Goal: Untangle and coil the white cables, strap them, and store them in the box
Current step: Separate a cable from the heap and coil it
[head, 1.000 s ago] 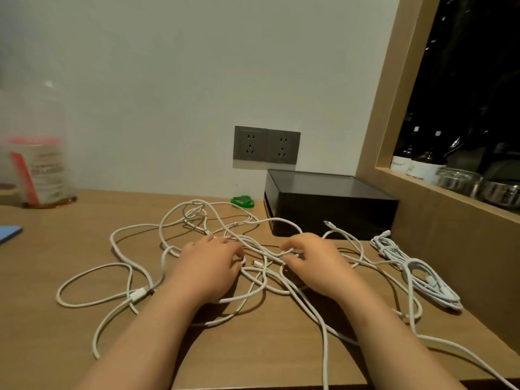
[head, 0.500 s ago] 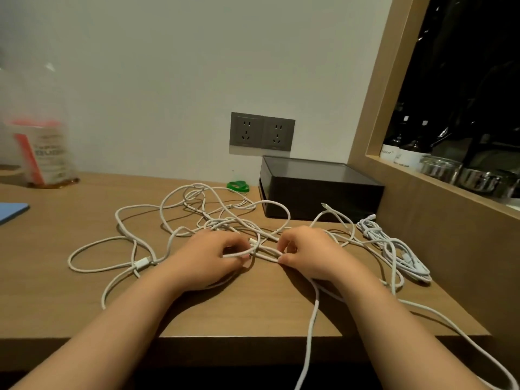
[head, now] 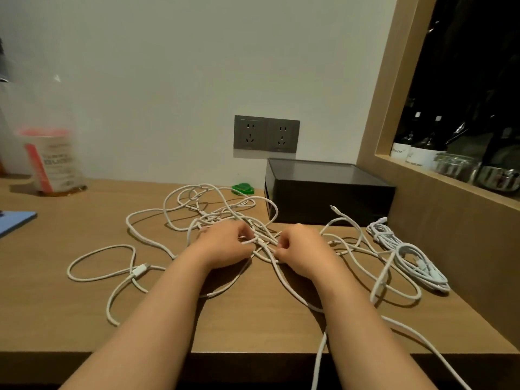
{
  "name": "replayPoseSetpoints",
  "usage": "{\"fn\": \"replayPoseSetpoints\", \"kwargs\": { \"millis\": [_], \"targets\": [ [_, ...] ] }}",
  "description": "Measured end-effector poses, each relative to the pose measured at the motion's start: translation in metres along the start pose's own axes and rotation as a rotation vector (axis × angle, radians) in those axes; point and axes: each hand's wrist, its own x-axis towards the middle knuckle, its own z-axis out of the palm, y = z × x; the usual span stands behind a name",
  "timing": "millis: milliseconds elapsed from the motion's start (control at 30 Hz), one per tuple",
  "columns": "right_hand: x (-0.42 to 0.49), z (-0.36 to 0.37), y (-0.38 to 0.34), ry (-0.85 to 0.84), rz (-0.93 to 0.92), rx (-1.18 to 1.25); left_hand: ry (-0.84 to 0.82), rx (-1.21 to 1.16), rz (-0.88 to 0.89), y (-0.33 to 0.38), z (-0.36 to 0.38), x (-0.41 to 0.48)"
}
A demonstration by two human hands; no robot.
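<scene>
Both hands are right in the knot, dead centre of the frame. The left hand [head: 225, 246] has its fingers curled in and is pinching a strand of the white cables [head: 261, 242]. The right hand [head: 302, 249], just beside it, has its fingers tucked under with thumb and forefinger nipping another strand of the same tangle. Between the two there's only a short bit of cord.

The rest of the mess sprawls over the wooden desk [head: 70, 305]. Big loose loops run out to the left, with a USB plug [head: 139, 270] lying among them. More loops pile up behind the hands, and one strand drops off the front edge at lower centre-right. A separate bunched-up bundle [head: 413, 257] sits at the right edge (not neat, but gathered, and I can't tell if it's strapped).

The black box [head: 329, 195] is against the wall at centre-right, behind the right hand and clear of it. A small green thing [head: 242, 188] lies just left of the box, too small for me to make out what it is. The grey wall sockets [head: 266, 134] are above the box. At far left are a blurry clear jar [head: 53, 161] and a blue corner [head: 14, 220]. Bottles [head: 416, 156] stand in the dark niche at upper right.
</scene>
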Motion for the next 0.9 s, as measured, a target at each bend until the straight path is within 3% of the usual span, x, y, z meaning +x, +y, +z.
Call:
{"fn": "replayPoseSetpoints", "kwargs": {
  "millis": [100, 200, 333, 433, 500, 600, 667, 800, 900],
  "targets": [
    [0.001, -0.002, 0.005, 0.035, 0.05, -0.106, -0.165, -0.048, 0.005, -0.003, -0.005, -0.005],
    [-0.003, -0.017, 0.009, 0.133, 0.046, 0.066, -0.165, -0.107, -0.01, -0.002, -0.009, -0.008],
    [-0.014, -0.044, 0.006, 0.339, -0.024, 0.517, 0.043, -0.03, -0.047, 0.006, -0.004, -0.004],
    [-0.022, -0.058, -0.001, 0.526, -0.111, 0.6, 0.387, -0.059, -0.022, 0.015, -0.005, -0.004],
    [-0.027, -0.064, -0.007, 0.558, -0.209, 0.553, 0.553, -0.253, 0.068, 0.03, -0.016, -0.009],
    [-0.03, -0.061, -0.017, 0.473, -0.294, 0.475, 0.4, -0.792, 0.137, 0.056, -0.036, -0.027],
    [-0.03, -0.057, -0.021, 0.421, -0.306, 0.428, 0.354, -0.92, 0.148, 0.063, -0.04, -0.032],
    [-0.028, -0.054, -0.017, 0.292, -0.305, 0.43, 0.418, -1.06, 0.089, 0.065, -0.04, -0.033],
    [-0.023, -0.051, -0.001, 0.205, -0.205, 0.233, 0.436, -1.535, -0.012, 0.06, -0.05, -0.03]
  ]
}}
